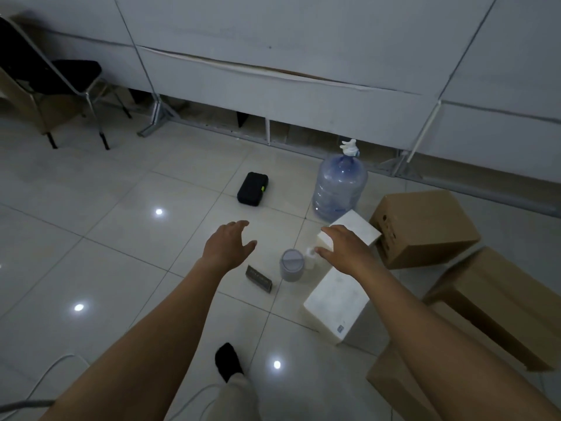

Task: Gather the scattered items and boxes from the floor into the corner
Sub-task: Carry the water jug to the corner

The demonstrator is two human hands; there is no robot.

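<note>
Brown cardboard boxes (425, 226) are clustered at 3–5 o'clock, probably the corner pile. A blue translucent water jug (338, 189) stands upright at 1 o'clock, near them. Two white rectangular boxes (334, 311) sit at 4 o'clock, beside the pile. A black hard case with green latch (253, 189) lies alone at 12, well apart.

The left hand (229, 243) and right hand (343, 246) both reach forward, fingers spread, holding nothing. The right is over the farther white box; I can't tell if it touches.

A grey lidded cylindrical tub (292, 265) and a small white bottle (310, 258) stand just beside each other. A dark flat packet (258, 278) is at 6 of the left hand.

Risk: the right thumb is next to the bottle, so a careless sweep could topple the bottle and tub.
</note>
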